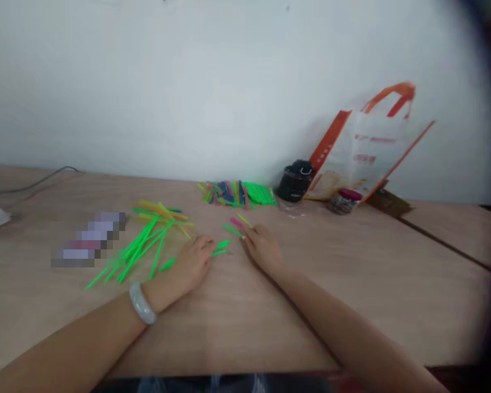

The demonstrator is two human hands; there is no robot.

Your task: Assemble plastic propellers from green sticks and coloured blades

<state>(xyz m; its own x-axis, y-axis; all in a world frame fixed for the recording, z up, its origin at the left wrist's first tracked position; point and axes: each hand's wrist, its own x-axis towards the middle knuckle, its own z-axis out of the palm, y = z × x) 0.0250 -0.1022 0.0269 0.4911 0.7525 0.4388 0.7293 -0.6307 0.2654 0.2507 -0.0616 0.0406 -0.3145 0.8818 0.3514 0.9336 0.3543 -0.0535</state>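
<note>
Left grip [192,265] relaxed and open, palm down, just beside short green plastic sticks [221,247]; right grip [264,248] against pink and yellow sticks [238,222], closure impossible to tell. Light, stiff, slippery pieces, best pinched mid-length, near the middle of the table [352,262].

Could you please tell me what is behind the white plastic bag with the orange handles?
The white plastic bag leans against a white wall. A flat dark brown item shows past its lower right corner; the bag covers whatever else lies behind it.
</note>
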